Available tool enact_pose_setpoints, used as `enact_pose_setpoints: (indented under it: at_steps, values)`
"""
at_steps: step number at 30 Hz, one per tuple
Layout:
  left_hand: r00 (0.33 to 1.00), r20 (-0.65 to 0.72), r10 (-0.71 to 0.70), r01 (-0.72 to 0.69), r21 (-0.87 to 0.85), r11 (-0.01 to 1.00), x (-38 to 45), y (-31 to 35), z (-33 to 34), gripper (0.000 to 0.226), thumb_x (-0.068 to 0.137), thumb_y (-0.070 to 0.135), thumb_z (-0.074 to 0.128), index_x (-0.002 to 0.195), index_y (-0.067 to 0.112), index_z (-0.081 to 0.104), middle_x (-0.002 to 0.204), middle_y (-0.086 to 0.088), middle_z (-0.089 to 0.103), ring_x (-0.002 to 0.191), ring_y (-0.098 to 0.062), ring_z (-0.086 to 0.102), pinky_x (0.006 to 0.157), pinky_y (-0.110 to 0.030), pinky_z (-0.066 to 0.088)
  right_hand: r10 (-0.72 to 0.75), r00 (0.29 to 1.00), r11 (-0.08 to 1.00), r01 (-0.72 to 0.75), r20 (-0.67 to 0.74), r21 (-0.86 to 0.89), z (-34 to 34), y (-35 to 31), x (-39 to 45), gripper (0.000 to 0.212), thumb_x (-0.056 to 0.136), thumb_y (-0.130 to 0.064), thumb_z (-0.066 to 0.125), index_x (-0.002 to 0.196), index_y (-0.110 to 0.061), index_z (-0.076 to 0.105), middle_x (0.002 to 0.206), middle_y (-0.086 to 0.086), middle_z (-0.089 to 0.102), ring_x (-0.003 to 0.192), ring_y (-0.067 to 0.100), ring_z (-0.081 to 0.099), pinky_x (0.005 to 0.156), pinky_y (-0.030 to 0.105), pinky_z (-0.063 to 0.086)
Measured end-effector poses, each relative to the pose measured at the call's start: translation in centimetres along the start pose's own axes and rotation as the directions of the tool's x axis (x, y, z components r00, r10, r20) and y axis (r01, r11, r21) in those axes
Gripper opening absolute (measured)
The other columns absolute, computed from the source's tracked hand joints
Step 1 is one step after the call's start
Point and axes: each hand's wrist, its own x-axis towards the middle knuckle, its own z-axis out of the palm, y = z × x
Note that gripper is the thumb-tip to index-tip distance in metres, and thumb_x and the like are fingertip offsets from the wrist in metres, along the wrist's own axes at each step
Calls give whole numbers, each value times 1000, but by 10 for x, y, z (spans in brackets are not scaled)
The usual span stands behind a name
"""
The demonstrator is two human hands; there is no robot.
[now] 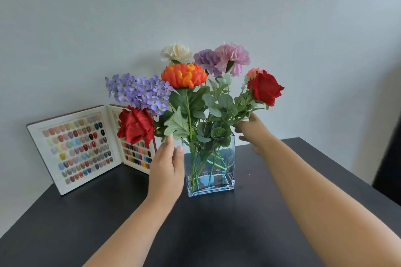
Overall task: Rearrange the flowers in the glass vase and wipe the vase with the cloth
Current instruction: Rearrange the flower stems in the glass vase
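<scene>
A square glass vase (225,180) stands on the black table (195,234) and holds several artificial flowers: two red roses (135,124) (265,86), an orange bloom (184,75), purple hydrangea (138,91), pink carnations (232,57) and a cream one (176,52). My left hand (167,169) is open beside the vase's left wall, fingertips at the leaves under the left rose. My right hand (252,131) reaches in from the right, fingers around the stem and leaves of the right red rose. No cloth is visible.
An open display book of coloured nail samples (82,149) leans against the pale wall behind the vase at the left. A dark object (388,158) stands past the table's right edge.
</scene>
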Motion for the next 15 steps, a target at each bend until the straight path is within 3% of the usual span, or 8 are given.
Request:
enact_pose_setpoints:
  at_steps: [2,4,6,8,10,11,13,15]
  values:
    - [994,108,27,-19,-69,997,-13,11,6,71,99,20,45,153,20,-1,95,10,52,84,-4,52,76,-8,38,9,999,999,-10,32,38,3,-2,0,48,85,-14,64,128,-22,43,105,8,62,86,20,53,68,32,43]
    - [971,203,126,-109,-93,990,-27,17,12,82,98,17,44,148,36,-19,108,7,48,79,-9,52,73,-15,43,27,998,999,-28,62,30,5,-1,-1,54,83,-18,66,129,-24,38,111,10,60,89,21,53,70,34,44]
    - [929,281,242,-238,-51,970,-30,19,16,78,98,14,42,151,34,-11,117,5,45,84,-6,50,74,-18,44,15,998,999,-17,55,45,6,-1,-3,51,81,-17,67,124,-23,39,107,10,59,86,20,51,68,32,43]
    - [883,352,312,-324,-24,946,-20,21,19,70,93,3,48,153,26,19,122,3,47,95,-11,52,80,-24,46,-26,999,998,25,28,60,5,-1,-5,48,80,-15,69,119,-22,41,98,4,59,81,15,51,64,28,40]
    - [825,427,371,-424,32,905,-6,26,26,68,79,-16,55,139,15,51,127,-6,55,100,-24,56,84,-37,50,-95,995,994,95,-9,54,6,-2,-7,44,79,-12,71,111,-24,44,91,-5,60,75,6,53,60,22,38]
    - [783,468,409,-500,84,862,1,29,30,68,72,-21,56,132,11,57,128,-11,58,100,-30,57,84,-42,51,-132,991,990,133,-27,38,7,-3,-8,39,79,-11,71,105,-26,46,88,-9,60,72,2,53,57,18,39]
    - [714,550,433,-605,173,777,15,33,40,69,70,-19,52,133,8,56,135,-12,57,99,-35,56,85,-45,50,-199,979,980,198,-37,-24,8,-8,-11,33,78,-8,71,96,-28,52,82,-13,61,67,-2,53,50,12,39]
    - [729,583,360,-589,265,764,25,36,46,72,75,-13,45,142,13,45,144,-6,49,100,-33,51,84,-44,47,-251,968,964,250,4,-93,6,-11,-13,27,77,-3,70,92,-23,59,78,-12,63,62,-2,54,49,11,39]
